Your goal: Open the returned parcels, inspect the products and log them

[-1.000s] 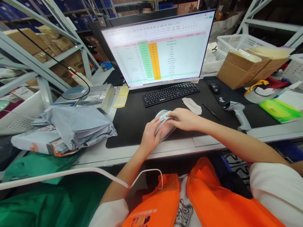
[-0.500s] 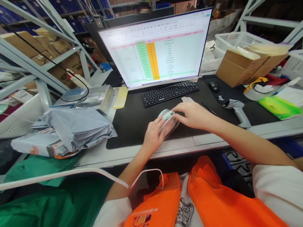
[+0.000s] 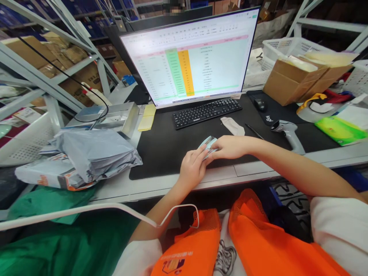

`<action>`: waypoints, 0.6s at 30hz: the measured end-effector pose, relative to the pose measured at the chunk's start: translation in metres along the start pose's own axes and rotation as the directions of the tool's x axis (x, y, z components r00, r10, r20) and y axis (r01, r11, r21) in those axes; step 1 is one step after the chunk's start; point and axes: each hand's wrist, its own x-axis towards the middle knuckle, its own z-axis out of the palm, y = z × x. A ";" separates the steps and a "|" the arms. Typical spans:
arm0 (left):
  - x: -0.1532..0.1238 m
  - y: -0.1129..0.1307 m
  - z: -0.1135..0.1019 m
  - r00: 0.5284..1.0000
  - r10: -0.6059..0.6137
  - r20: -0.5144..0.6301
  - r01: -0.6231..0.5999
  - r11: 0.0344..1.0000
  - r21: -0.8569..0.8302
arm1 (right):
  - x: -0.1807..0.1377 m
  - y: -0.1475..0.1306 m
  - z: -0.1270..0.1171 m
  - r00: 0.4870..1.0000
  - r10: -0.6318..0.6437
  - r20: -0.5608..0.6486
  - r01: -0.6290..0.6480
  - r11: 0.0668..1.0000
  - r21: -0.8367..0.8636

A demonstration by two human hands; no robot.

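Note:
Both my hands meet over the black desk mat (image 3: 161,149), just in front of the keyboard (image 3: 205,112). My left hand (image 3: 193,168) and my right hand (image 3: 230,147) are both closed on a small pale, light-blue-edged packet (image 3: 208,143), folded tight between the fingers. Most of the packet is hidden by my fingers. A small beige cloth piece (image 3: 233,126) lies on the mat just beyond my right hand.
A monitor (image 3: 191,57) with a spreadsheet stands behind the keyboard. Grey mailer bags (image 3: 92,151) are piled at left beside a metal box (image 3: 120,117). A barcode scanner (image 3: 289,132), mouse (image 3: 260,105), pen (image 3: 253,131), cardboard box (image 3: 296,80) and white baskets (image 3: 284,51) are at right.
The rounded packet that lay wide under both hands is now squeezed into a small folded bundle. Both hands have drawn closer together and slightly toward me.

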 end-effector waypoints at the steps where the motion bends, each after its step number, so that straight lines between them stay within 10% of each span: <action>1: 0.000 0.000 0.000 1.000 0.008 -0.002 -0.008 1.000 0.005 | 0.001 0.003 -0.002 1.000 -0.004 0.022 0.003 0.998 0.060; 6: 0.001 -0.002 0.000 1.000 0.022 -0.001 -0.022 0.999 0.035 | 0.007 0.010 -0.005 0.896 0.108 -0.432 -0.159 0.984 -0.085; 14: 0.000 0.000 0.004 1.000 0.012 0.017 -0.014 0.997 0.081 | 0.028 -0.005 -0.011 0.989 0.111 -0.094 -0.124 0.980 -0.154; 18: -0.004 0.000 0.004 1.000 -0.023 0.002 0.023 0.997 0.074 | 0.034 -0.014 -0.014 0.989 0.018 -0.144 -0.035 0.993 -0.116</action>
